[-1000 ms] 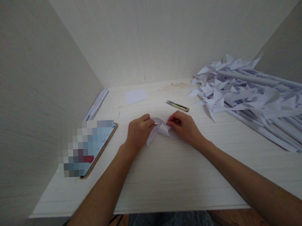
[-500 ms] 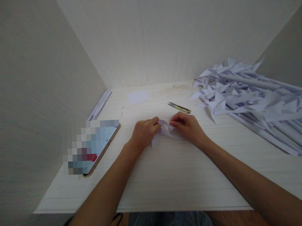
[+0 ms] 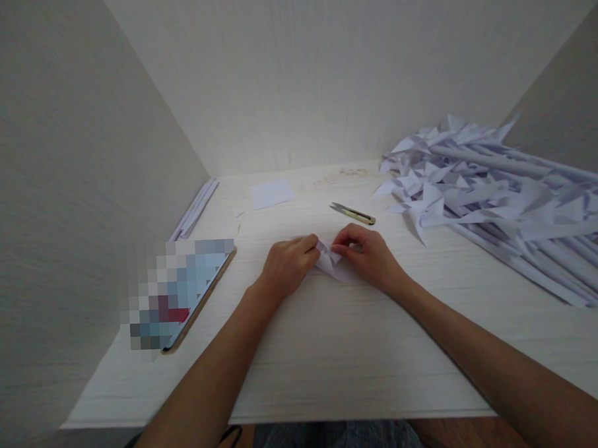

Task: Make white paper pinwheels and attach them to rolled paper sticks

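A white paper pinwheel (image 3: 333,267) lies between my two hands, low over the table. My left hand (image 3: 289,261) is closed on its left side and hides part of the blades. The fingertips of my right hand (image 3: 362,251) pinch the paper near the pinwheel's middle. Just beyond my right hand lies a pair of thread snips (image 3: 353,213) with yellowish handles, blades pointing left.
Paper pinwheels on rolled paper sticks (image 3: 455,177) are heaped at the right. A phone (image 3: 197,288), partly blurred out, rests at the left. Behind it are folded paper strips (image 3: 194,209); a paper square (image 3: 272,193) lies at the back. Walls (image 3: 283,79) enclose the table.
My right hand has shifted slightly left, nearer my left hand. The pinwheel has turned a little, and the blade that hung below my left hand no longer shows there.
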Demonstrator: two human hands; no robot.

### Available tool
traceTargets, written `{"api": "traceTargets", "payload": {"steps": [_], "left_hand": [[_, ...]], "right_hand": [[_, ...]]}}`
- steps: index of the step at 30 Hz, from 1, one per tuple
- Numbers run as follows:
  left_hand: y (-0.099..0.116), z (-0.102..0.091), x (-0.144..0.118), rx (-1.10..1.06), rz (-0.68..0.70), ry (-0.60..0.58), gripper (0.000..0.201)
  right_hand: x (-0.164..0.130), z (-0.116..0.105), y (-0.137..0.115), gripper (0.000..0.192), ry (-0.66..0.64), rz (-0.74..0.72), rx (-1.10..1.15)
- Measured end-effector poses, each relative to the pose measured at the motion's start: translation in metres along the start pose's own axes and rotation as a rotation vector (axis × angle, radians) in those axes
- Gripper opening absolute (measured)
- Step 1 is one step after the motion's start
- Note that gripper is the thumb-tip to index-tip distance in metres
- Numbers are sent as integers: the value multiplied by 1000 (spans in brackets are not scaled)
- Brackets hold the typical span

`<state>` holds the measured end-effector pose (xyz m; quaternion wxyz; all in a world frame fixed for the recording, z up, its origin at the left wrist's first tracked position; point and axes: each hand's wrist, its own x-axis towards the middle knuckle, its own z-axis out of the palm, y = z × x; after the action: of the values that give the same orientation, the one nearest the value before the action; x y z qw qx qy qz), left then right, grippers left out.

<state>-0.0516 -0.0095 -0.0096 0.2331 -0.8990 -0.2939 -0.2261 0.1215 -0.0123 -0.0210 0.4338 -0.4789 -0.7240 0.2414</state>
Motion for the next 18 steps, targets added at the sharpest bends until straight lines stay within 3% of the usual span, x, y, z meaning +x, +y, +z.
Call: {"api": "traceTargets", "payload": {"steps": [14, 18], "left_hand": [[-1, 4, -4, -54, -27, 9, 34], [-2, 2, -4, -18, 8, -24, 33]], "right_hand": [[1, -5, -3, 8, -55, -34, 35], [-1, -3, -2, 12, -51, -124, -27]]}}
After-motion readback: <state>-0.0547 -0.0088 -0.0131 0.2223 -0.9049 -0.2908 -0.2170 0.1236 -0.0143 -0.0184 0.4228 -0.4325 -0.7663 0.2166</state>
